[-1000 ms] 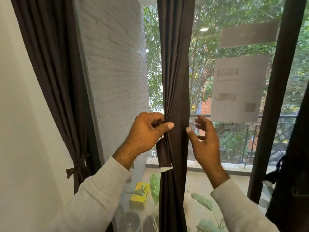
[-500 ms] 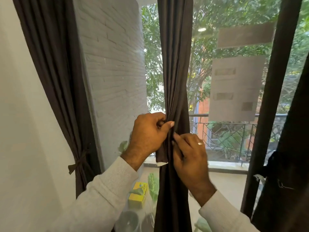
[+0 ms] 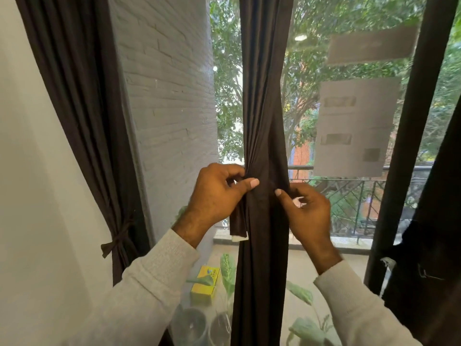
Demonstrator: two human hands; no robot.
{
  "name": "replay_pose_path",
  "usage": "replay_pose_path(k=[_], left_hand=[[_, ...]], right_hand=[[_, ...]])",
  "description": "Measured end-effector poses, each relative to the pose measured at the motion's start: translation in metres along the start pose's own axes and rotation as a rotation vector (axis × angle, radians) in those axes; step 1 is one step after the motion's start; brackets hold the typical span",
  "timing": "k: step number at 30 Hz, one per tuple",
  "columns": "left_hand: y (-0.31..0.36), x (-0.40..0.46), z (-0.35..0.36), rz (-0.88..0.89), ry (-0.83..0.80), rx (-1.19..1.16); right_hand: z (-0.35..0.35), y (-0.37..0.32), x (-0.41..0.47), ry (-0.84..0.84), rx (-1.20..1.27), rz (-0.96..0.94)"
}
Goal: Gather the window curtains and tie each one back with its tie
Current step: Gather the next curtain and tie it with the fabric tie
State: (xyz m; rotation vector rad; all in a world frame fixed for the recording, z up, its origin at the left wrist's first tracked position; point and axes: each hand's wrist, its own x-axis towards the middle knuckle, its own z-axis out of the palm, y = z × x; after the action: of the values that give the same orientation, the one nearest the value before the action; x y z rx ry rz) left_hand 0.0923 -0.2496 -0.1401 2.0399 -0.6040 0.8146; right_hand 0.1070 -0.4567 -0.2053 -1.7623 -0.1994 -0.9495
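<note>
At the middle of the window, the left hand (image 3: 219, 193) pinches the gathered middle curtain (image 3: 262, 121) with one end of its tie (image 3: 239, 224) hanging below. The right hand (image 3: 305, 211) has slid from the front to the right side and now pinches the other end, so knotting can begin. Three dark curtains show: the left curtain (image 3: 82, 121) is already tied.

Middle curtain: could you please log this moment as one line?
phase: tying | middle curtain: gathered | left hand: grips tie strap | right hand: pinches other end | left curtain: tied
</note>
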Motion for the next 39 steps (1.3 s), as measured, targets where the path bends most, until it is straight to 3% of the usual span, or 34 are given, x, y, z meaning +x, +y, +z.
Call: replay_pose_path(k=[4, 7, 14, 18, 20, 23, 26, 29, 31, 33, 36, 39], left_hand=[[-0.001, 0.002, -0.003, -0.036, 0.081, 0.035], [0.003, 0.001, 0.003, -0.013, 0.103, 0.065], [0.009, 0.001, 0.006, 0.009, -0.036, -0.076], [0.009, 0.004, -0.002, 0.007, -0.05, 0.059], [0.006, 0.008, -0.009, -0.031, -0.136, -0.02], [0.004, 0.012, -0.019, -0.167, -0.257, -0.22], [0.003, 0.013, -0.027, -0.335, -0.328, -0.339], [0.002, 0.016, -0.033, -0.426, -0.431, -0.476], [0.0, 0.017, -0.033, -0.455, -0.474, -0.546], [-0.003, 0.018, -0.033, -0.482, -0.491, -0.597], [-0.002, 0.019, -0.033, -0.497, -0.499, -0.604], [0.002, 0.018, -0.034, -0.467, -0.426, -0.461]], right_hand=[[-0.005, -0.013, -0.025, 0.172, -0.09, -0.246], [0.012, -0.016, -0.043, 0.038, -0.254, -0.467], [0.019, -0.015, -0.062, -0.013, -0.508, -0.666], [0.015, -0.012, -0.06, -0.162, -0.496, -0.76], [0.009, -0.012, -0.058, -0.084, -0.234, -0.625], [-0.001, -0.014, -0.048, 0.182, 0.054, -0.25], [-0.005, -0.003, -0.034, 0.15, 0.115, -0.027], [-0.008, 0.005, -0.032, 0.132, 0.095, 0.011], [-0.01, 0.006, -0.036, 0.06, 0.079, -0.014], [-0.01, 0.004, -0.036, -0.147, 0.105, 0.023], [-0.009, 0.003, -0.031, -0.46, 0.229, 0.264], [-0.015, 0.01, -0.031, -0.5, 0.19, 0.258]])
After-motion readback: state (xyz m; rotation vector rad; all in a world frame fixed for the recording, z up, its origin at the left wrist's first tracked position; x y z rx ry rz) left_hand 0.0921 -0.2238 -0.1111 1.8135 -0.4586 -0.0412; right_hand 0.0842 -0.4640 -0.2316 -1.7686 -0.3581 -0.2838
